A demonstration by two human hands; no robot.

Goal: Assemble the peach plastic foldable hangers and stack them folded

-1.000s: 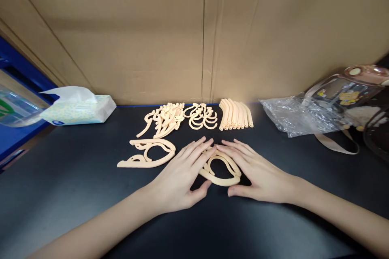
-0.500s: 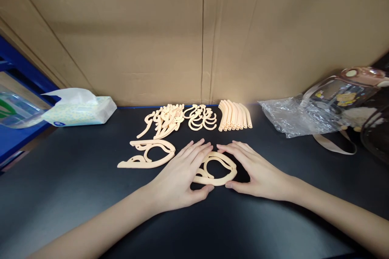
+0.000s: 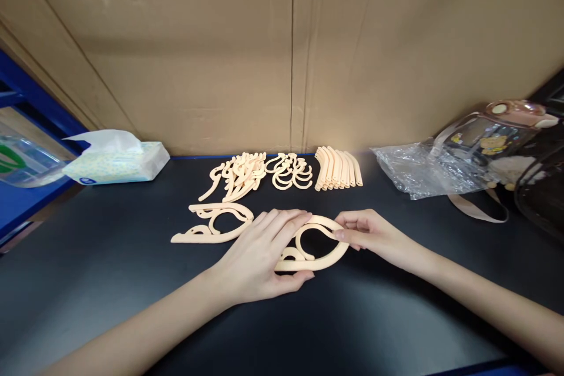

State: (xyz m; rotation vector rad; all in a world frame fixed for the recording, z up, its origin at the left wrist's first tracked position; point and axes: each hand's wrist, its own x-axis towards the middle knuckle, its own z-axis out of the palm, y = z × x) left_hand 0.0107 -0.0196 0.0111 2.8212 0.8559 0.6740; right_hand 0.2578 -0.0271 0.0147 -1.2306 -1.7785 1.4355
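Peach plastic folded hanger (image 3: pixel 318 245) lies flat on the black table (image 3: pixel 110 282), my left hand (image 3: pixel 259 255) pressing it steady, my right hand (image 3: pixel 372 236) pinching its curved end.

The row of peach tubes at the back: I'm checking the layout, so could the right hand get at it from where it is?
Probably yes. The right hand pinches the folded hanger, and the bare black tabletop lies between it and the row of peach tubes.
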